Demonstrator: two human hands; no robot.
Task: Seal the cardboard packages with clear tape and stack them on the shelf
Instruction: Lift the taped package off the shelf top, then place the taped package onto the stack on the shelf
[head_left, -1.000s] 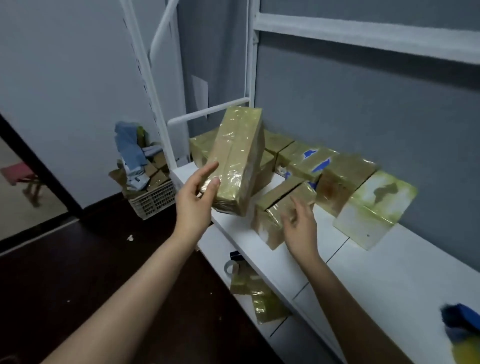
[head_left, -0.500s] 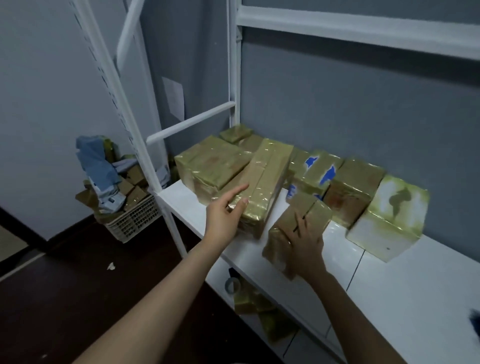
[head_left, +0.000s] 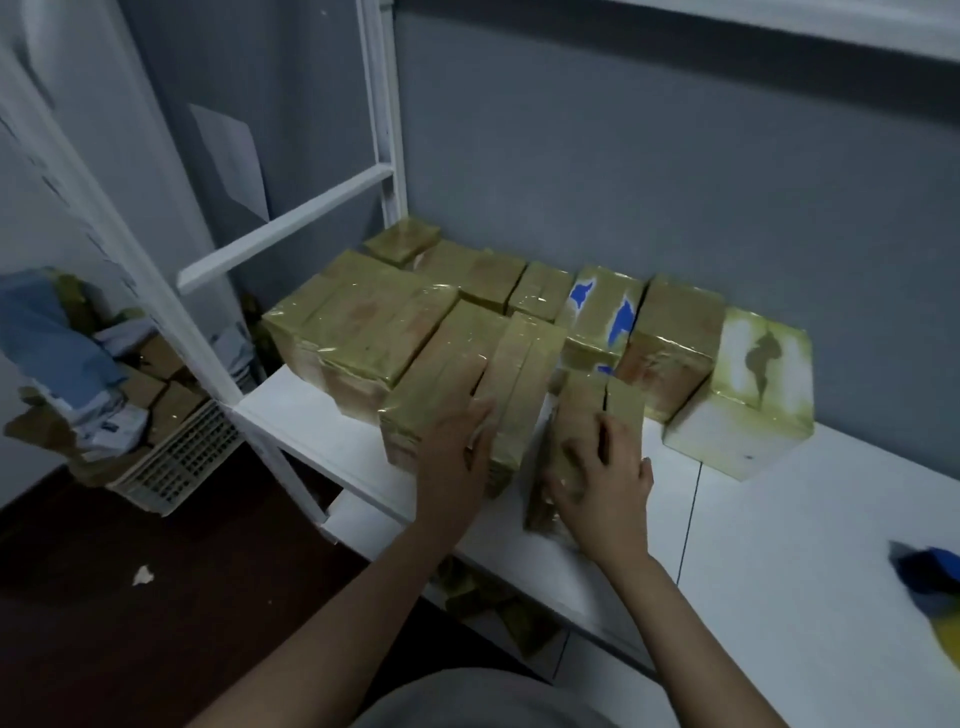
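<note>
With stacking in hand, the left hand (head_left: 460, 441) lies flat on the long tape-wrapped cardboard package (head_left: 470, 384) near the white shelf's (head_left: 779, 545) front edge, the right hand (head_left: 605, 480) clasps the smaller taped package (head_left: 592, 415) alongside, which next needs pushing flush.

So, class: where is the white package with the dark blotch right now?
In the head view, the white package sits on the shelf at the right end of the row, against the grey wall.
</note>
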